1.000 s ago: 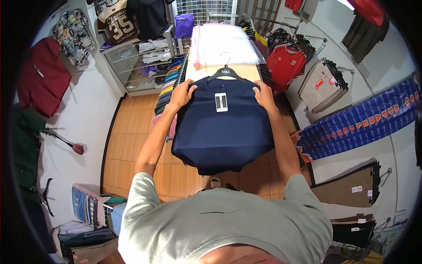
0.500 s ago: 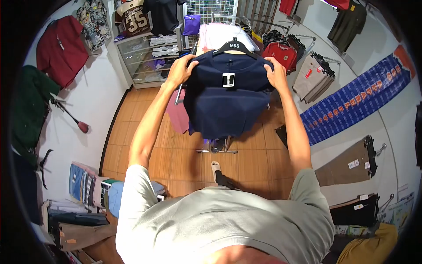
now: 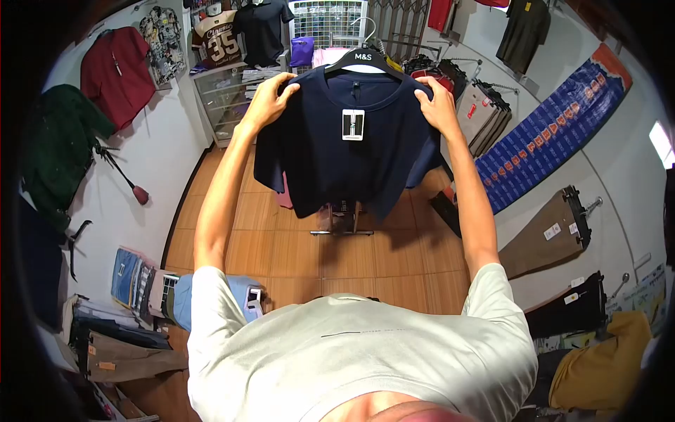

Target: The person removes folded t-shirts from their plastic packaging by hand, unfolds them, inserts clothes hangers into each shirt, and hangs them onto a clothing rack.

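Note:
A dark navy shirt hangs upright in front of me on a black M&S hanger, whose metal hook points up. My left hand pinches the shirt's shoulder on the left side. On the other shoulder, my right hand is closed with thumb and fingers. A black and white tag lies on the chest below the collar. Both arms are stretched forward, and the shirt's short sleeves and hem hang freely above the floor.
Behind the shirt stand a clothes rack with a metal foot and a glass display case. Garments hang on both walls, with a blue banner at the right. Folded clothes are at the lower left.
The shirt has been lifted from over the table and hangs more upright, its hem hanging and sleeves spread. My hands have risen with it, and the view has shifted back from the table.

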{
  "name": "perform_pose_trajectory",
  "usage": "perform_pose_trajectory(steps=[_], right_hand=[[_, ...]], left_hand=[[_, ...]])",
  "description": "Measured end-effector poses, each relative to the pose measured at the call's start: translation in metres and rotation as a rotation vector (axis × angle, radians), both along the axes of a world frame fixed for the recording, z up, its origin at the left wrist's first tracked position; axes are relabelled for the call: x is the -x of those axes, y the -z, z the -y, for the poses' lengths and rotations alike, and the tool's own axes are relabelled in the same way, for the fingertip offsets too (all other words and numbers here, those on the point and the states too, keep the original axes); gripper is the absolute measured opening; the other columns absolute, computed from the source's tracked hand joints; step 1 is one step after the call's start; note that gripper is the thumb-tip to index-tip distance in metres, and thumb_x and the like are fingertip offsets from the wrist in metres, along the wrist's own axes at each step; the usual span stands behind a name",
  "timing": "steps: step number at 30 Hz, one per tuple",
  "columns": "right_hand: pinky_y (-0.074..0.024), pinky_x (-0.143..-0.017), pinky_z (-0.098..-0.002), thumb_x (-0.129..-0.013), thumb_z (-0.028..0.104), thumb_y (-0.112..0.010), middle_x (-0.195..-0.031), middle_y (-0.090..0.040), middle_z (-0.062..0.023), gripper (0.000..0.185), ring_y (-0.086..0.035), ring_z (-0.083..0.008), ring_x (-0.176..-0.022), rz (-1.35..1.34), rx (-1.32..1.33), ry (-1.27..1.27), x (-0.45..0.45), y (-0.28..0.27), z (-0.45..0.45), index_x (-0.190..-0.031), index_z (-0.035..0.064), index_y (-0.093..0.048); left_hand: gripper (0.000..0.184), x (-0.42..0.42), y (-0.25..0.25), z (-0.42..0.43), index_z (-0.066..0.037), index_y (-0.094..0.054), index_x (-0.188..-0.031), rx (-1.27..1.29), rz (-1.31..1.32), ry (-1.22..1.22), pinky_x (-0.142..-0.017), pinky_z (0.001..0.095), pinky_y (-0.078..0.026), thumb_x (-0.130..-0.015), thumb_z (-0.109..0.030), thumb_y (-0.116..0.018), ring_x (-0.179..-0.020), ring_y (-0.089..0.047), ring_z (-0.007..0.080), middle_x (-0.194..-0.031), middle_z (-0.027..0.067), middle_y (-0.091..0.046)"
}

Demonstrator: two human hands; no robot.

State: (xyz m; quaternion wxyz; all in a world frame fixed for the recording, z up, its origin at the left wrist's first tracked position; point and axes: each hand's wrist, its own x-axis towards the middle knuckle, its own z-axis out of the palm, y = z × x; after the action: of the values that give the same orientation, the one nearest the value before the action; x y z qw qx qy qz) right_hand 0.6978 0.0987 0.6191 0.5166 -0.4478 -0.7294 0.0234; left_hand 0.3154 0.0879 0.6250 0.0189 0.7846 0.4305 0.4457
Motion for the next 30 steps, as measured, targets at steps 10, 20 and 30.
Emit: perform_pose_trajectory(steps=[10, 20, 30], right_hand=[[-0.0496, -0.089, -0.0349, -0.085, 0.011, -0.066, -0.103, -0.07, -0.0143, 0.029, -0.067, -0.0252, -0.099, 0.02, 0.117, -0.077, -0.013, 0.042, 0.082, -0.112, 0.0043, -0.063], [-0.0491, -0.091, -0.0376, -0.085, 0.013, -0.067, -0.106, -0.069, -0.0201, 0.03, -0.066, -0.032, -0.103, 0.056, 0.447, -0.267, 0.015, 0.154, 0.175, -0.112, -0.0004, -0.065], [-0.0501, -0.087, -0.0364, -0.084, 0.013, -0.069, -0.101, -0.07, -0.0164, 0.03, -0.067, -0.0274, -0.097, 0.069, 0.607, -0.326, 0.077, 0.234, 0.179, -0.111, 0.002, -0.065]], left_hand=[[0.034, -0.012, 0.048, 0.103, 0.003, -0.06, -0.118, 0.082, 0.036, -0.025, -0.091, 0.035, -0.047, -0.095, -0.023, -0.061, -0.105, -0.064, 0.0278, -0.11, 0.0196, -0.067], [0.028, 0.004, 0.172, 0.229, 0.003, -0.062, -0.112, 0.374, 0.135, -0.104, -0.087, 0.0363, -0.049, -0.093, -0.016, -0.061, -0.1, -0.066, 0.0284, -0.104, 0.0202, -0.068], [0.028, 0.057, 0.237, 0.267, 0.002, -0.063, -0.111, 0.542, 0.186, -0.223, -0.078, 0.0375, -0.051, -0.091, -0.018, -0.063, -0.094, -0.067, 0.0305, -0.099, 0.0205, -0.069]])
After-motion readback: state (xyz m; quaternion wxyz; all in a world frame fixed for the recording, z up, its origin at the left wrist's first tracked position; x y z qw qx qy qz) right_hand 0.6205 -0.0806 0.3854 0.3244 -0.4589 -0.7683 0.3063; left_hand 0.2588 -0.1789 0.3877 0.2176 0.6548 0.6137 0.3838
